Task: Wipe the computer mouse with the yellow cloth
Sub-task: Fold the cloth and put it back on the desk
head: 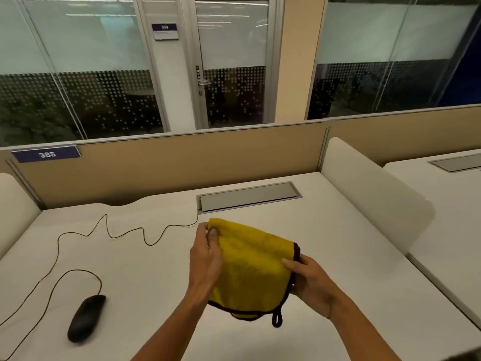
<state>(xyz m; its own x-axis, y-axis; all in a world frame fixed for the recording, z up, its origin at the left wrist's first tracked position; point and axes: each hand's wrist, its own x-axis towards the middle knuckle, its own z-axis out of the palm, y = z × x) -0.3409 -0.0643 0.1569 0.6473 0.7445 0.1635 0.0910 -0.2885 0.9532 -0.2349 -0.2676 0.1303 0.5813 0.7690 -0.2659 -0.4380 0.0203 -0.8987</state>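
A yellow cloth (250, 269) with a dark trim and a small hanging loop is held up above the white desk (325, 230), folded over. My left hand (205, 259) pinches its far upper corner. My right hand (309, 280) grips its right edge. The black computer mouse (86, 317) lies on the desk at the lower left, well apart from both hands. Its thin black cable (125, 233) snakes across the desk toward the back.
A grey cable hatch (250, 196) is set into the desk at the back, where the mouse cable ends. Tan partition panels (182, 168) close the desk behind, with white side dividers (369, 191) left and right. Another desk lies to the right.
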